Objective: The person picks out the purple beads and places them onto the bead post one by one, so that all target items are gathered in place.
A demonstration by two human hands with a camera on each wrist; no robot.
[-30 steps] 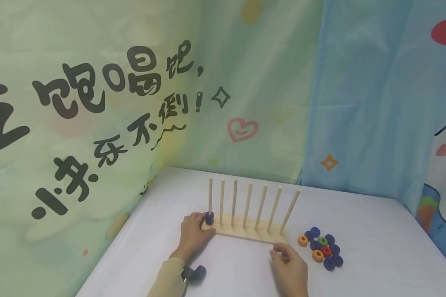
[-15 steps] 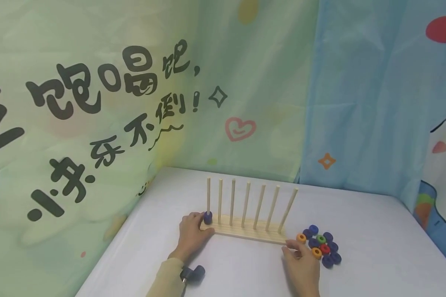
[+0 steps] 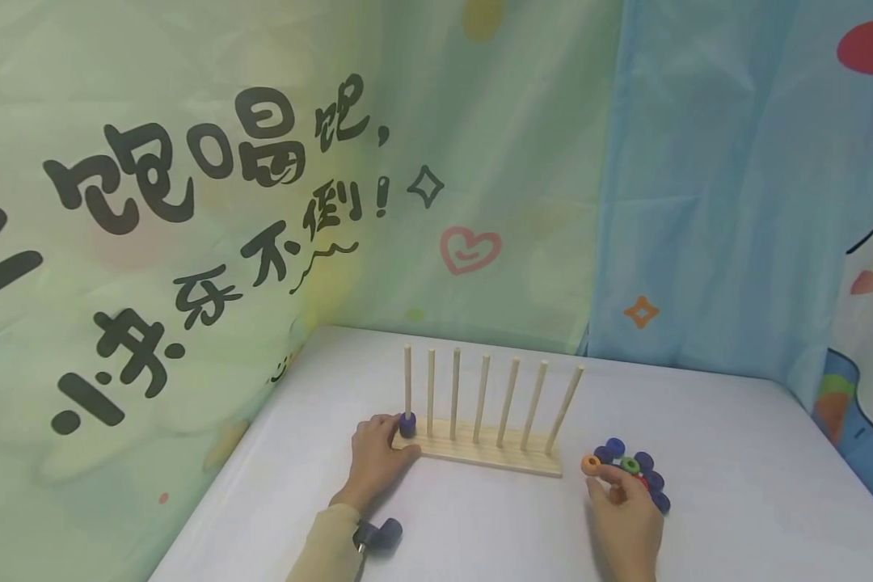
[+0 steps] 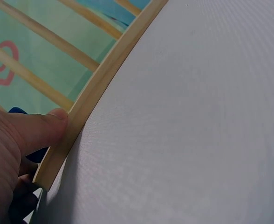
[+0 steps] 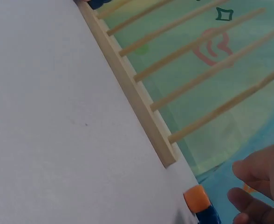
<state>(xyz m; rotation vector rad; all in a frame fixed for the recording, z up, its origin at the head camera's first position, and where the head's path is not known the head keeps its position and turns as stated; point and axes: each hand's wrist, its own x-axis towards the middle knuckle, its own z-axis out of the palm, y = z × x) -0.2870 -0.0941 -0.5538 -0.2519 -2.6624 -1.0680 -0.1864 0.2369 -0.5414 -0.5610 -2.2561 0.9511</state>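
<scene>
A wooden peg rack (image 3: pixel 480 458) with a row of upright pegs stands on the white table. At its left end my left hand (image 3: pixel 377 454) grips the base; in the left wrist view the thumb (image 4: pixel 48 126) presses the front edge. Dark blue beads (image 3: pixel 407 425) sit low on the leftmost peg, beside that hand's fingers. To the right of the rack, my right hand (image 3: pixel 626 517) reaches over a loose pile of beads, fingers bent but apart, with nothing seen between them. An orange bead (image 3: pixel 591 464) lies by its fingertips, a green bead (image 3: pixel 630 465) just behind; a red one is mostly covered.
Several dark blue beads (image 3: pixel 653 480) lie around and behind the right hand. A black camera mount (image 3: pixel 378 534) is strapped at the left wrist. Printed curtains (image 3: pixel 480 307) rise behind the table's back edge and along its left side.
My right hand has moved right, from the front of the rack's right end to over the bead pile, now covering some beads. The left hand keeps its hold on the rack.
</scene>
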